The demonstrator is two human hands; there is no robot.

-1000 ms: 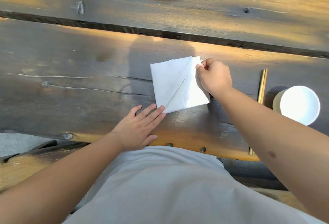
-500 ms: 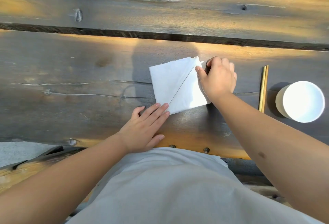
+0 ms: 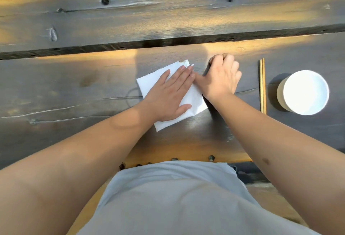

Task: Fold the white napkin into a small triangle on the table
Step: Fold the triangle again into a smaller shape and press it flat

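On the dark, weathered wooden plank table [image 3: 74,89], the folded white cloth napkin [image 3: 194,100] lies just left of centre, tilted so its far corner points toward one o'clock and its near corner toward seven. The left hand [image 3: 169,94] rests on top of it, palm down, fingers straight and together and aimed at one o'clock; it grasps nothing and seems to be pressing the layers flat so the fold keeps its crease. Touching the napkin's right edge at three o'clock, the right hand [image 3: 221,79] sits loosely curled with its heel on the wood. Whether its fingers pinch any cloth cannot be told, since they are tucked under; it probably steadies the edge. Well apart at three o'clock lie a pair of light wooden chopsticks [image 3: 262,85], and beyond them stands a round white bowl [image 3: 305,92], both clear of the folding.
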